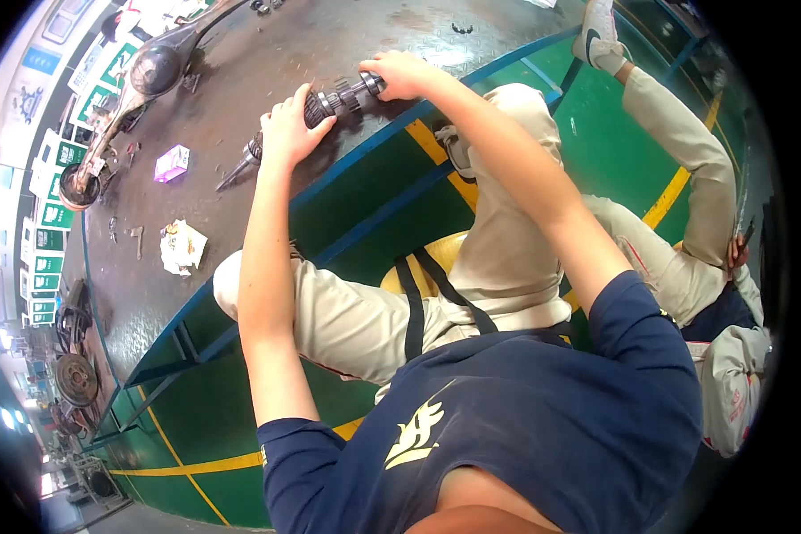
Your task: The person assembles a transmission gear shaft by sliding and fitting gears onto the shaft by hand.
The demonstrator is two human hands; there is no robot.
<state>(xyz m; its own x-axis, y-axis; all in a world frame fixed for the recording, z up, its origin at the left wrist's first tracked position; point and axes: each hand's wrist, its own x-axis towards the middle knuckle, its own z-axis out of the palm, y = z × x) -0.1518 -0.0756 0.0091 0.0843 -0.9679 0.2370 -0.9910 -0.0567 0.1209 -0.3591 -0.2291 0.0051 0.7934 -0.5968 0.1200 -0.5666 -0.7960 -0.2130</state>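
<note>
A dark metal gear shaft lies along the near edge of the metal-topped workbench, its thin splined end pointing to the lower left. My left hand is laid over the shaft's middle, fingers over the far side and thumb on the near side. At the shaft's right end, my right hand is wrapped round the last gear. Several toothed gears show between my two hands. My palms and the undersides of my fingers are hidden.
A large axle housing lies at the far left of the bench. Nearer are a purple-white box and a crumpled wrapper. A small dark part sits at the back. A seated person has a foot up at the bench's right.
</note>
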